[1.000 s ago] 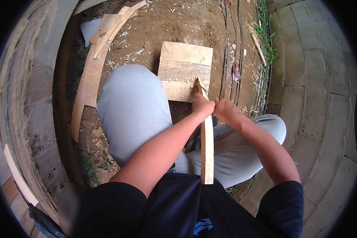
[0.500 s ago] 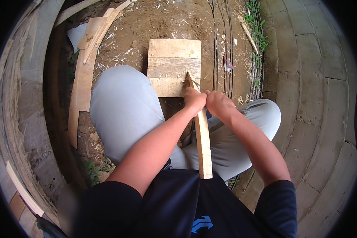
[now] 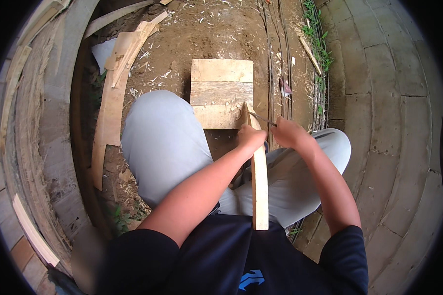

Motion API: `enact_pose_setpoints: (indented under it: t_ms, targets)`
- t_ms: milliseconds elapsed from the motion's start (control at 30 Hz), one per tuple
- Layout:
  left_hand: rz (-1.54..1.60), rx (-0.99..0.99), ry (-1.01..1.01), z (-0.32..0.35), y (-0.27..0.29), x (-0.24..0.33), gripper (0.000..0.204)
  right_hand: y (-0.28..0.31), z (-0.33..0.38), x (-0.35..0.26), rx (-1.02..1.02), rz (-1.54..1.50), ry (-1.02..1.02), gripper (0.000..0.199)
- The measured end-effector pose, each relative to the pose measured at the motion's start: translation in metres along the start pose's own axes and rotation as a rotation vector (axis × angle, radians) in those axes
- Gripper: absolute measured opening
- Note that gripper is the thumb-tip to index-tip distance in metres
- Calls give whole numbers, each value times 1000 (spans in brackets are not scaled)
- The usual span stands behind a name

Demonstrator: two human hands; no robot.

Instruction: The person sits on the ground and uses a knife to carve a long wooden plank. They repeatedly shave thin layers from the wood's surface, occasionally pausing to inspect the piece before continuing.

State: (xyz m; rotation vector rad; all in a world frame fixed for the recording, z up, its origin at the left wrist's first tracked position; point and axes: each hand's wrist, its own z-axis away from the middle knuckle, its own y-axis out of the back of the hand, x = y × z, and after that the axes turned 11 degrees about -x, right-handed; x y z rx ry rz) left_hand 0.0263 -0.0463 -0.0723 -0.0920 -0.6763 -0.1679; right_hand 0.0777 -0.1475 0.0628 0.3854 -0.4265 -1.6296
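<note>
A long squared wooden stake [image 3: 260, 189] runs from my lap to a low wooden block of planks [image 3: 220, 71], and its sharpened far tip rests on the block's near right part. My left hand [image 3: 251, 138] is wrapped round the stake a little below the tip. In my right hand [image 3: 289, 132], fingers closed, is the handle of a thin-bladed knife [image 3: 262, 119]. The blade reaches left and lies across the stake just below the point, beyond my left hand. My right fist hides the knife's handle.
Cut boards [image 3: 114, 105] lie on the dirt at the left, near a thick timber beam [image 3: 59, 142]. Thin dark rods [image 3: 278, 64] run along the ground right of the block. Paving [image 3: 374, 147] extends along the right. Pale shavings dot the soil.
My right hand has moved right, away from my left hand, exposing more of the knife blade. The whole view has shifted slightly. My left hand keeps its hold on the stake.
</note>
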Motion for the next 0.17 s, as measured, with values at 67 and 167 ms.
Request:
enact_pose_setpoints:
  t_ms: [67, 167]
  targets:
    - [-10, -30, -3, 10, 2, 0, 31, -1, 8, 0, 59, 7, 9, 38]
    - [21, -56, 53, 21, 4, 1, 33, -3, 10, 7, 87, 12, 38, 47]
